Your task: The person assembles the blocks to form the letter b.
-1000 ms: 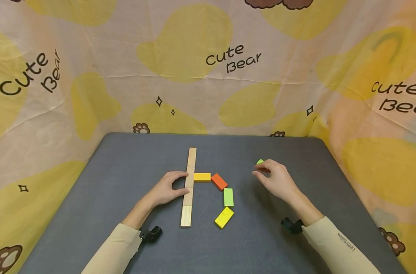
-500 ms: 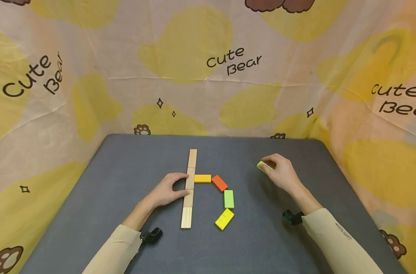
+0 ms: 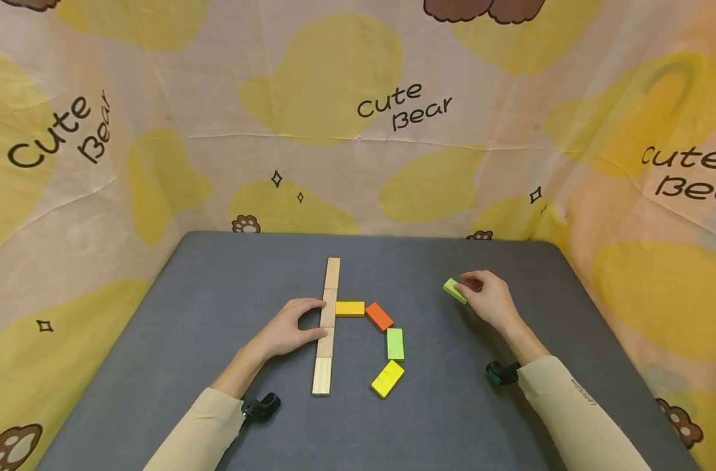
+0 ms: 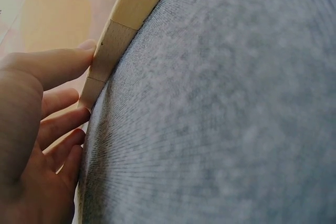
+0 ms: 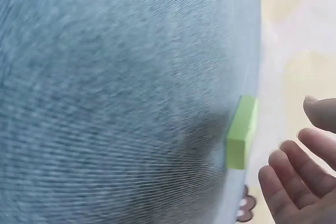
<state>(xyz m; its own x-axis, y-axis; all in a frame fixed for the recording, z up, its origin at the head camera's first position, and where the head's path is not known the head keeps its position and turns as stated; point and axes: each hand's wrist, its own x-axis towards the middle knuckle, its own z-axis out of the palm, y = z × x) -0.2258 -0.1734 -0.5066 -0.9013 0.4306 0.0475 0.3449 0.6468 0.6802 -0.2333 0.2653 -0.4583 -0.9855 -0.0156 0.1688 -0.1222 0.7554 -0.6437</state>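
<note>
In the head view, several plain wooden blocks (image 3: pixel 332 273) lie end to end in a straight line. My left hand (image 3: pixel 287 329) rests its thumb and fingertips on the line's left side, fingers fairly straight; the left wrist view shows the thumb (image 4: pixel 63 65) against the wood. To the right of that line, a light green block (image 3: pixel 454 291) lies flat and tilted on the table. Beside it, my right hand (image 3: pixel 489 299) has loosely bent fingers holding nothing. A gap shows between fingertips and green block (image 5: pixel 241 135) in the right wrist view.
An orange-yellow block (image 3: pixel 350 309), an orange block (image 3: pixel 379 317), a second green block (image 3: pixel 395 345) and a yellow block (image 3: pixel 387 379) curve away from the wooden line. Printed cloth (image 3: pixel 334 78) walls stand around the grey table (image 3: pixel 440 418).
My right hand first covers most of the far green block, then has its fingers at it, and now sits off to its right, leaving more of the block visible. The left hand keeps its place.
</note>
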